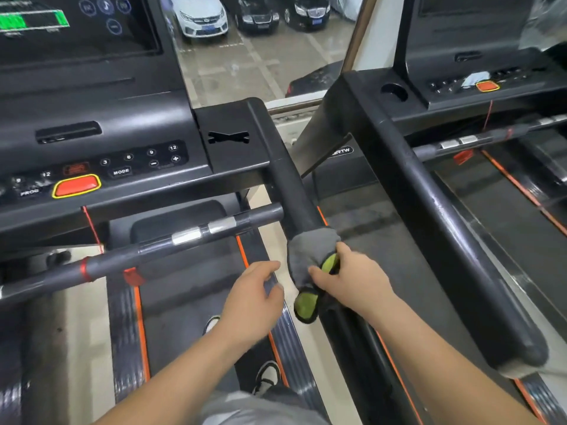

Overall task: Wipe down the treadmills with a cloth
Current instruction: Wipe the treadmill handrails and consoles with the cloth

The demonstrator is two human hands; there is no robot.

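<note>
I stand on the left treadmill (171, 118), facing its black console. A grey cloth (310, 250) with a yellow-green underside is wrapped over the lower end of that treadmill's right side handrail (291, 194). My right hand (349, 277) grips the cloth around the rail, fingers curled on it. My left hand (254, 299) hovers just left of the rail end with fingers loosely curled, holding nothing. A second treadmill (460, 210) stands to the right.
A cross handlebar (147, 250) with silver sensors runs under the console, a red safety cord (92, 228) hanging over it. An orange stop button (76, 185) sits on the panel. Behind is a window over parked cars (202, 16). My shoes (267, 375) are on the belt.
</note>
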